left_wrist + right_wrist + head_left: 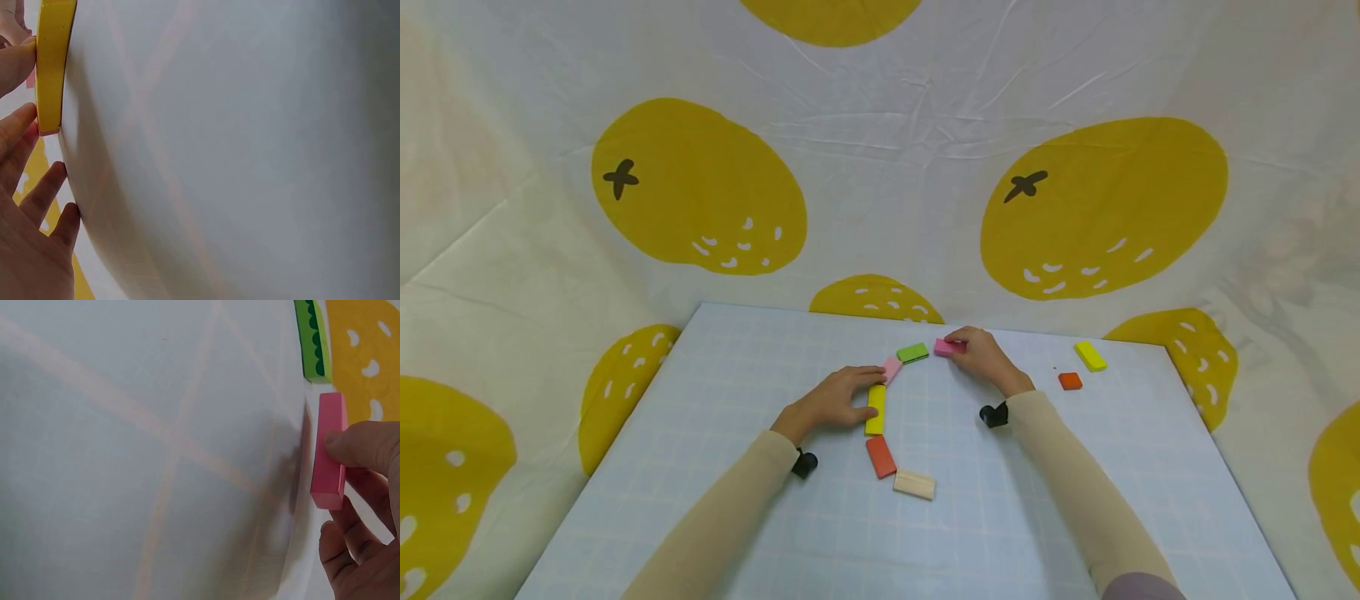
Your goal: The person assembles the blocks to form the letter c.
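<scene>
In the head view my right hand [988, 360] pinches a bright pink block [329, 450] at the table's far side. The block is just right of a green block [913, 353], with a gap between them; a shadow shows beneath it in the right wrist view. My left hand [835, 397] rests beside a yellow block [876, 421], its thumb touching the block's side and its other fingers extended near the light pink block [892, 367]. A red block [881, 457] and a plain wooden block [914, 485] continue the curved row toward the near side.
Farther right on the table [700, 433] lie another yellow block [1090, 357] and a small orange-red block [1071, 381]. A white cloth with large yellow fruit prints [887, 208] hangs behind the table's far edge. Each wrist carries a small black camera.
</scene>
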Tool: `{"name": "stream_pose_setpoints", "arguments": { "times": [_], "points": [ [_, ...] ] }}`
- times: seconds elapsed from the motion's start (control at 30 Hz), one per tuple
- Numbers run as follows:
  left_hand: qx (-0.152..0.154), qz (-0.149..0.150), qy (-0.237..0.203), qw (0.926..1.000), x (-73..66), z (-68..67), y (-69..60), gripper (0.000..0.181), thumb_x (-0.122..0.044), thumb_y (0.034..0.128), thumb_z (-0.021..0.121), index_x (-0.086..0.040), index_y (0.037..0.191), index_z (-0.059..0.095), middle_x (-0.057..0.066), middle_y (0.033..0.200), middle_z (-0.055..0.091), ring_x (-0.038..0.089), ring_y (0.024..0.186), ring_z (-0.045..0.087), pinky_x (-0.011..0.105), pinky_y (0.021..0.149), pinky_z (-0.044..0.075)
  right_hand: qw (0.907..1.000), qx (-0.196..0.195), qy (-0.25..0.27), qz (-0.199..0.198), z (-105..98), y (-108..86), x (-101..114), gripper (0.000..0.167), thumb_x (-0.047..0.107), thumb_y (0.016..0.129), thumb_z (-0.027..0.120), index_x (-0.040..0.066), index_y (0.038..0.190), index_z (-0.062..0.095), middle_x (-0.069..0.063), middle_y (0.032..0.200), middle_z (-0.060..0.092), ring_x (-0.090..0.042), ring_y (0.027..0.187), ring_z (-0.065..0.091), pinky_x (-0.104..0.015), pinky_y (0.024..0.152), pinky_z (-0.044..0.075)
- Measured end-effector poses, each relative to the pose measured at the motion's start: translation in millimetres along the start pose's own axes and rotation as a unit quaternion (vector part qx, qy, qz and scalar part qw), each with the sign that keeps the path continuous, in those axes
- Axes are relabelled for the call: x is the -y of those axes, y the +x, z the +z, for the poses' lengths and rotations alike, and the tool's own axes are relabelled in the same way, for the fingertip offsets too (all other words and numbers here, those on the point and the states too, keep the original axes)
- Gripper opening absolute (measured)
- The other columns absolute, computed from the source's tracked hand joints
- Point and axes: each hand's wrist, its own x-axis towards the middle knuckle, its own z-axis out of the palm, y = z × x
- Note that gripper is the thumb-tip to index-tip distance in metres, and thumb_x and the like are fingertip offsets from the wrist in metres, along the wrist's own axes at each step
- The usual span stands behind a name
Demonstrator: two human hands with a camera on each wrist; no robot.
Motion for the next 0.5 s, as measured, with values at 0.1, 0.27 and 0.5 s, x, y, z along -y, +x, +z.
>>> {"name": "stream_pose_setpoints", "arguments": {
  "times": [0.1,0.27,0.5],
  "points": [
    [-0.001,0.000,-0.002,1.0000,-0.9,-0.2,-0.7,0.061,-0.035,0.0947,0.068,-0.019,0.152,0.052,-0.002,0.162,0.044,0.026,0.150,0.040,0.053,0.124,0.032,1.0000,0.001,0.000,-0.004,1.9,0.4,-0.6,0.035,0.006,0.094,0.068,-0.004,0.127,0.069,-0.023,0.129,0.068,-0.039,0.122,0.061,-0.053,0.112,0.047],
    [0.000,-0.005,-0.004,1.0000,-2.4,-0.9,-1.2,0.062,-0.035,0.0947,0.068,-0.019,0.152,0.052,-0.002,0.162,0.044,0.026,0.150,0.040,0.053,0.124,0.031,1.0000,0.006,0.003,-0.007,4.3,1.5,-1.0,0.036,0.005,0.093,0.067,-0.005,0.127,0.069,-0.023,0.128,0.068,-0.038,0.121,0.061,-0.052,0.111,0.048],
    [0.001,-0.008,0.002,1.0000,-2.2,-0.5,-1.0,0.061,-0.036,0.0952,0.068,-0.021,0.152,0.052,-0.004,0.162,0.044,0.024,0.150,0.040,0.051,0.124,0.032,0.9999,0.011,0.008,-0.008,5.8,2.0,-0.6,0.036,0.005,0.095,0.067,-0.005,0.129,0.067,-0.023,0.129,0.067,-0.038,0.121,0.060,-0.053,0.111,0.048]
  ]
}}
